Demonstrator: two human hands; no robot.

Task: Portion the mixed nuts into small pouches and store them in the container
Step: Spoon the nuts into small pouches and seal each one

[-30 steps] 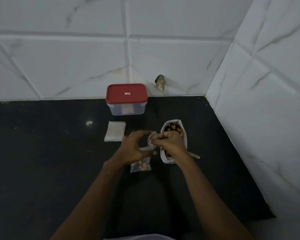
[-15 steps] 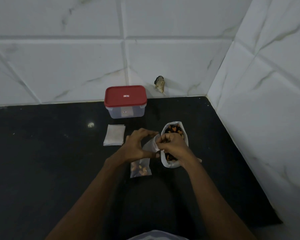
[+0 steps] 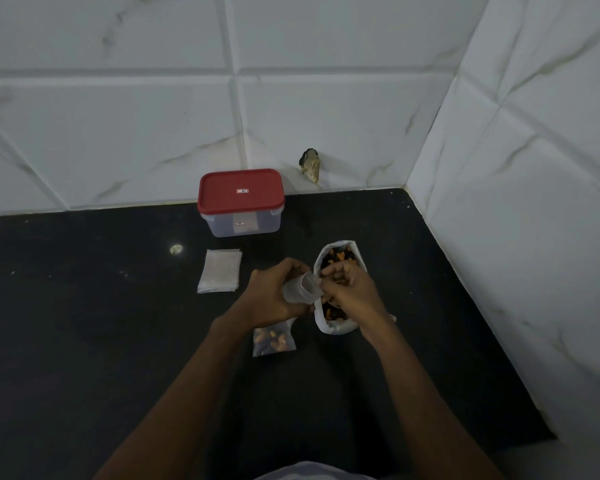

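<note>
Left hand (image 3: 273,301) grips 1 open pouch (image 3: 299,289); right hand (image 3: 353,293) curls above the half-hidden nut bag (image 3: 330,328), grasp unclear.

On the black counter (image 3: 84,323) the left hand (image 3: 274,301) grips a small open pouch (image 3: 299,289). The right hand (image 3: 352,294), fingers curled, meets its rim above the bag of mixed nuts (image 3: 336,328). A filled pouch (image 3: 273,341) lies just nearer; empty pouches (image 3: 219,275) and the red-lidded container (image 3: 241,202) sit farther left.

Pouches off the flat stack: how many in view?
2. An open pouch in the left hand, beside the nut bag; a filled pouch lying on the counter near that wrist. The lidded container may hide more.
</note>
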